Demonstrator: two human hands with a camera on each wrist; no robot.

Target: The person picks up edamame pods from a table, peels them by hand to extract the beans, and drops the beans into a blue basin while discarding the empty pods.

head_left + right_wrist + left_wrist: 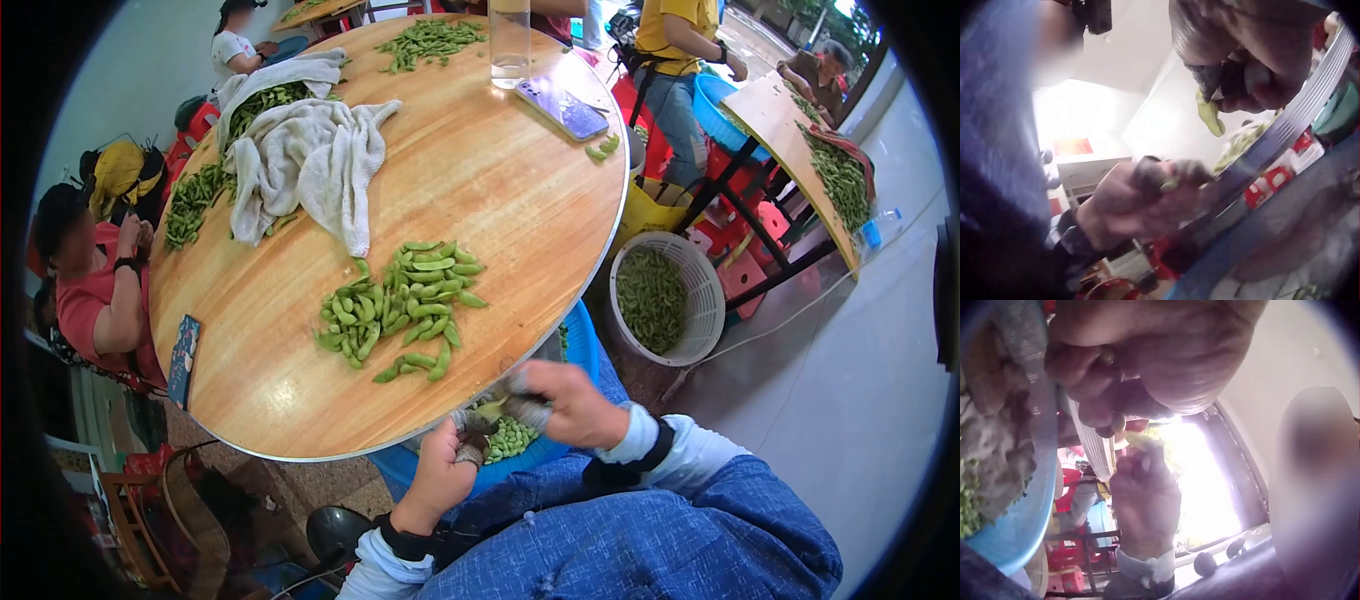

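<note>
Green pod (1211,117): clamped between the thumb and finger of my right hand (575,405), its free end projecting at the upper middle of the right wrist view. In the head view I note it at the lower middle, between my two hands and blurred. My left hand (443,468), at the lower middle, has its fingers curled; a small green piece (1169,185) is pinched there, too blurred for me to identify. Grey coverings (470,453) wrap several of my fingertips.

I hold both hands near each other above a blue basin (590,365), which contains shelled beans (512,440) and sits partly beneath the edge of the round wooden table (540,230). Directly above my hands in the frame, a loose heap of pods (415,295) lies on the tabletop. Further pods lie beside and under a white towel (310,145) at the upper left. I record a phone (562,108) at the upper middle and a white basket (712,300) of pods at the right.
</note>
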